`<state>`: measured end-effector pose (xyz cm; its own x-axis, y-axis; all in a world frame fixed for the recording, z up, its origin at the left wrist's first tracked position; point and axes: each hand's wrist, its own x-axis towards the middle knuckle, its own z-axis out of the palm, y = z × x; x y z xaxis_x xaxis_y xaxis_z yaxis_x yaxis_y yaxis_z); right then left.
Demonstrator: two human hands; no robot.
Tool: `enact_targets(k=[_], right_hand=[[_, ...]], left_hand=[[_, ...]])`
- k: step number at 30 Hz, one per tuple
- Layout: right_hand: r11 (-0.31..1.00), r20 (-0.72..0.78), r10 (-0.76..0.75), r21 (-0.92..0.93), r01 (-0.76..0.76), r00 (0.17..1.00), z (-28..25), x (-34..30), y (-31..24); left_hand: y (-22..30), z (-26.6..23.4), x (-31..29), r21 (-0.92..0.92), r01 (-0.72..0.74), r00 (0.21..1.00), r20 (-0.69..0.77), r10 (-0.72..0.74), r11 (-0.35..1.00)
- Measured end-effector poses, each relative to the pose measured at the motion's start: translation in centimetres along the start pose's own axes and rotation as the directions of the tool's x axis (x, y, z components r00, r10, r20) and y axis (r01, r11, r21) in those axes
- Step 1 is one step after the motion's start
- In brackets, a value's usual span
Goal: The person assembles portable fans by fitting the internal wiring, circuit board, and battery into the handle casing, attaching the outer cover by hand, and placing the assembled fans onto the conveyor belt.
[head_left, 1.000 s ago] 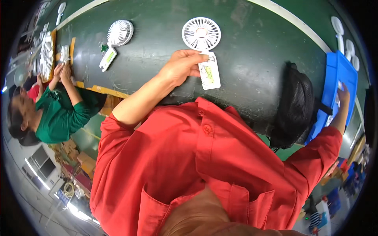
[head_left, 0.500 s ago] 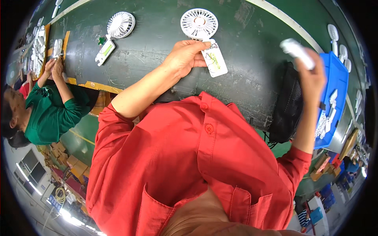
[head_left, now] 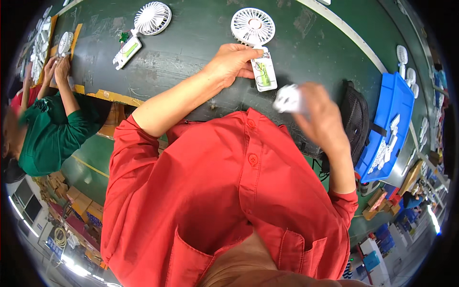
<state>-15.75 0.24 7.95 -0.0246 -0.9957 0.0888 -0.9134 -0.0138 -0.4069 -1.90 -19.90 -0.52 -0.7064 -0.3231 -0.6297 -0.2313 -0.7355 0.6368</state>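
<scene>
White plastic handheld fan [head_left: 257, 44], open-backed, lying flat on the dark green work surface [head_left: 191, 43] in front of the person: round grille head at the far end, handle at the near end, long axis running far to near with a slight lean to the right, the head pointing away from the person. Inside the open handle a green part and thin wires show. Left hand [head_left: 233, 63]: resting on the left side of the handle, fingers curled over its edge and pinning it to the surface, thumb tucked underneath toward the near edge. Right hand [head_left: 321, 115]: raised just right of and nearer than the fan, blurred, gripping a small white plastic piece [head_left: 288, 99] between fingers and thumb; the piece's exact shape cannot be told. Second white fan [head_left: 141, 29]: further left on the same surface, head to the far right, open handle to the near left. Blue tray [head_left: 399, 103]: at the right, holding small white parts. Black mesh bag [head_left: 356, 119]: between the right hand and the tray. Person in green [head_left: 50, 129]: far left, both hands at the surface.
</scene>
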Motion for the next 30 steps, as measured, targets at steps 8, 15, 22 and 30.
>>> enact_targets(k=[8,15,22,30], right_hand=[[0.947,0.177,-0.321,0.057,0.315,0.930,2.3,4.1,-2.3],[0.958,0.264,-0.245,-0.080,0.275,0.933,2.0,3.2,-1.6],[0.963,0.253,-0.156,0.252,0.090,0.955,3.9,2.0,-0.7],[0.871,0.249,0.010,0.474,-0.131,0.968,4.7,1.5,-1.0]], left_hand=[[0.3,0.4,-0.2,-0.019,-0.039,0.999,0.004,0.039,0.999],[0.2,0.2,-0.3,-0.010,-0.028,0.999,-0.016,0.028,1.000],[0.0,0.1,0.1,0.023,-0.031,0.999,-0.008,0.031,0.999],[-0.2,0.2,0.0,0.009,-0.059,0.998,-0.029,0.059,0.998]])
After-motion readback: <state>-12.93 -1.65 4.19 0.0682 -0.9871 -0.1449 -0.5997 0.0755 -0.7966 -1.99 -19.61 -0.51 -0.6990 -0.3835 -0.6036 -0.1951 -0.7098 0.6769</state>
